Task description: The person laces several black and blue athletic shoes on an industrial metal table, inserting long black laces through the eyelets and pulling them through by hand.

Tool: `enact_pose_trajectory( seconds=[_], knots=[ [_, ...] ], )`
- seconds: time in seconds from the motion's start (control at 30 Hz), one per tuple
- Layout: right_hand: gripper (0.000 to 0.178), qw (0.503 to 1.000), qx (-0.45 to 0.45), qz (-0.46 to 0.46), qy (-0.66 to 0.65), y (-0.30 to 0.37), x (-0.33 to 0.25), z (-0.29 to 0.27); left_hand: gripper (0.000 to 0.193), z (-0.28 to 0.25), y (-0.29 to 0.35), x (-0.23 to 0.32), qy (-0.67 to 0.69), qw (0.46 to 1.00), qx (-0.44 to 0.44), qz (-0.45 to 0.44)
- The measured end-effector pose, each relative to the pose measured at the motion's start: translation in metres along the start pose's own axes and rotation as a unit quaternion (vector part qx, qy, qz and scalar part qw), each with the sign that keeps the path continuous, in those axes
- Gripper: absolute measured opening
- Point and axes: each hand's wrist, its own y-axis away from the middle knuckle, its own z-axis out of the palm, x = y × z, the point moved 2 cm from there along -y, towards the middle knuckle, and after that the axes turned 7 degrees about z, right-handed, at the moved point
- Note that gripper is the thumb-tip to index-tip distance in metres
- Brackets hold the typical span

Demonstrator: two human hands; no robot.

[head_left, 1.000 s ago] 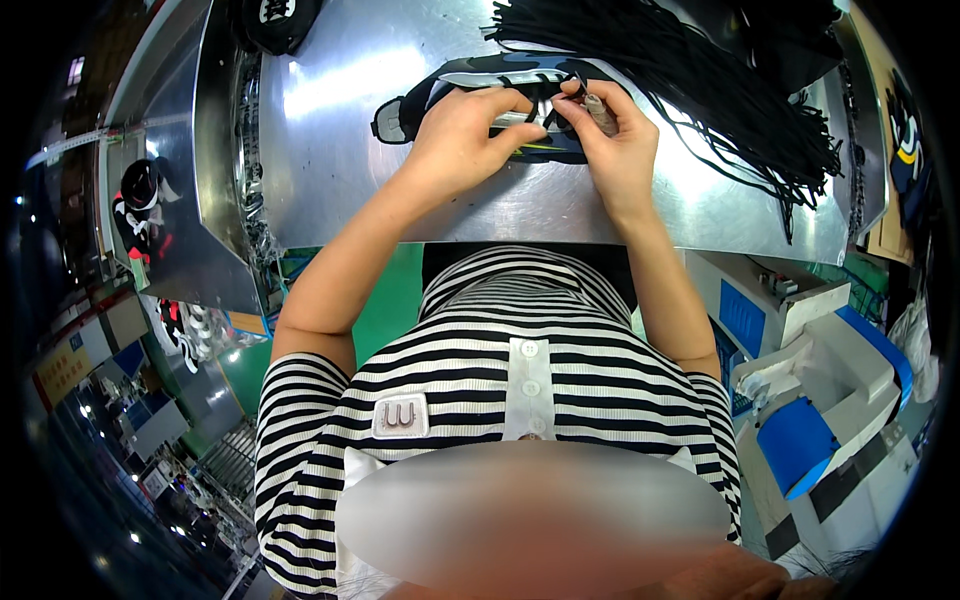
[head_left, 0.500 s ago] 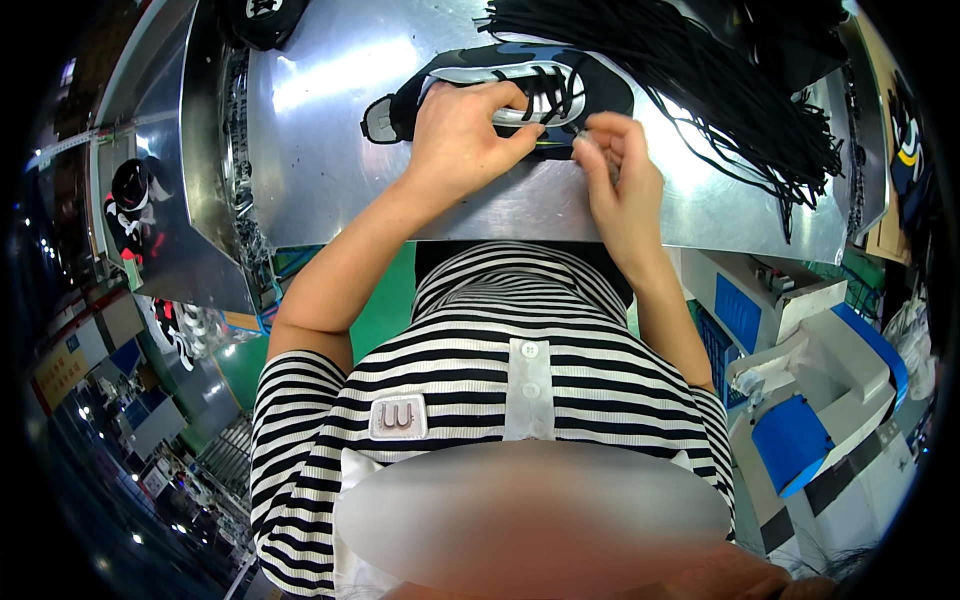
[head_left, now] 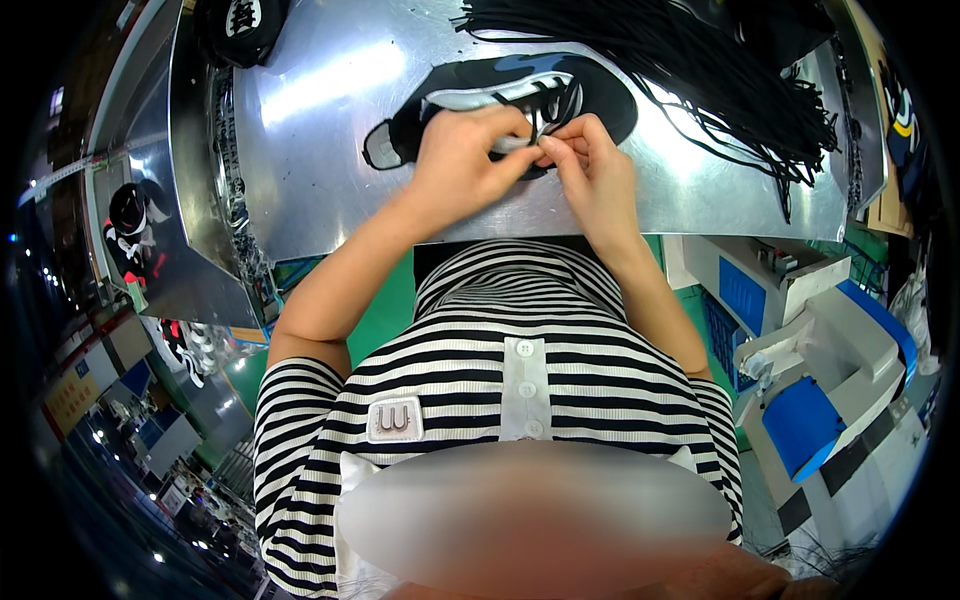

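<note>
A black shoe [head_left: 605,100] with blue-grey patches and a white lace area lies on its side on the metal table, its heel to the left and toe to the right. A black shoelace [head_left: 550,100] is partly threaded through its eyelets. My left hand [head_left: 462,165] is closed over the near edge of the shoe's opening, thumb and curled fingers gripping it by the eyelets. Fingertips of my right hand [head_left: 597,178] pinch together at the near eyelet row, beside my left thumb, on the shoelace; the exact lace end is hidden between the fingers.
A large bundle of black laces [head_left: 700,80] spreads over the far right of the metal table [head_left: 330,190]. Another black shoe [head_left: 240,25] stands at the far left corner. A grey and blue machine [head_left: 810,400] is at the lower right. More shoes [head_left: 130,220] lie off to the left.
My right hand has moved left and slightly up to the eyelets, its fingers closing to a pinch beside my left thumb. My left hand keeps its hold on the shoe.
</note>
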Motion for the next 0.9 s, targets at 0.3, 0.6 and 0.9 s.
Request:
enact_pose_trajectory(
  seconds=[0.3,0.6,0.9],
  knots=[
    [0.018,0.987,0.040,-0.030,0.153,0.007,-0.029,-0.062,0.014,-0.008,0.016,0.006,-0.222,0.969,0.045,0.096],
    [0.016,0.877,0.007,-0.286,0.387,-0.012,-0.052,-0.003,0.020,-0.009,0.016,0.005,-0.230,0.951,0.104,0.179],
    [0.013,0.977,-0.030,-0.207,-0.036,-0.048,-0.056,-0.035,0.019,-0.011,0.009,0.009,-0.198,0.961,0.053,0.184]
  ],
)
